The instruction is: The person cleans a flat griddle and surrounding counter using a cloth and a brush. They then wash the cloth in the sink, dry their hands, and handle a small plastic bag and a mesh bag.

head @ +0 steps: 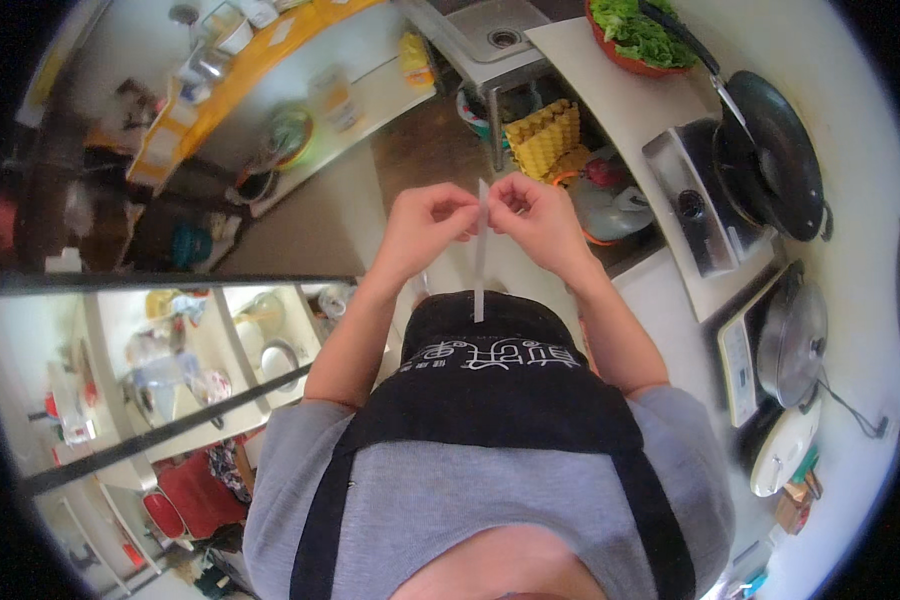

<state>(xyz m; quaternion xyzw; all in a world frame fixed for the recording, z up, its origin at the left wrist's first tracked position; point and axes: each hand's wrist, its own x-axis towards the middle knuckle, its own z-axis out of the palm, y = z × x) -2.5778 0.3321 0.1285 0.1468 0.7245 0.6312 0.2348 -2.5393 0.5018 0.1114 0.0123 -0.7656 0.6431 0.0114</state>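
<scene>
A narrow whitish strip (pixel 481 255) hangs in front of my body, its lower end over the black apron (pixel 495 420). My left hand (pixel 431 225) pinches it near its upper end from the left, thumb against the curled forefinger. From the other side my right hand (pixel 536 221) grips the same part of the strip, fingers curled in. The two sets of fingertips almost meet, with the strip between them. What the strip is made of cannot be told.
On the right counter stand a red basket (pixel 634 71) of leafy greens, a black frying pan (pixel 780 157) on a gas stove (pixel 694 202), and a lidded pot (pixel 793 345). Ahead is a metal sink (pixel 472 37). A yellow woven basket (pixel 544 135) sits below the counter. Shelving (pixel 247 360) stands at left.
</scene>
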